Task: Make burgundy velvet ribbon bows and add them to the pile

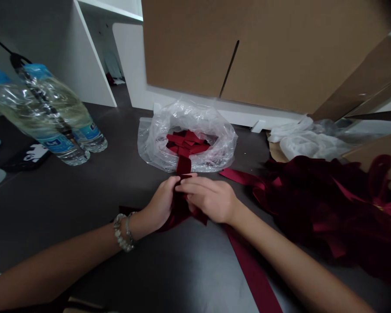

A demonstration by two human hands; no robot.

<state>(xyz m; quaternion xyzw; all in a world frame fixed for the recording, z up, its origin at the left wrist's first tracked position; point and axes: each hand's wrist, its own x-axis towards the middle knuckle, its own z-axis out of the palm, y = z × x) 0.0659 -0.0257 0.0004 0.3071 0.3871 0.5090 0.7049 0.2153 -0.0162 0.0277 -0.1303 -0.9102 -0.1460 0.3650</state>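
Both hands meet over the dark table, in front of a clear plastic bag. My left hand, a beaded bracelet at its wrist, is closed around a dark red velvet ribbon. My right hand pinches the same ribbon from the other side, its fingers bent over the left fingertips. A ribbon loop rises above the fingers toward the bag, and loose ends spread out beneath the hands. The open plastic bag holds several red ribbon pieces. What lies between the fingertips is partly hidden.
At the right lies a large heap of dark red ribbon bows. A long ribbon strip runs under my right forearm to the front edge. Wrapped water bottles stand at the left, beside a dark phone. Cardboard blocks the back.
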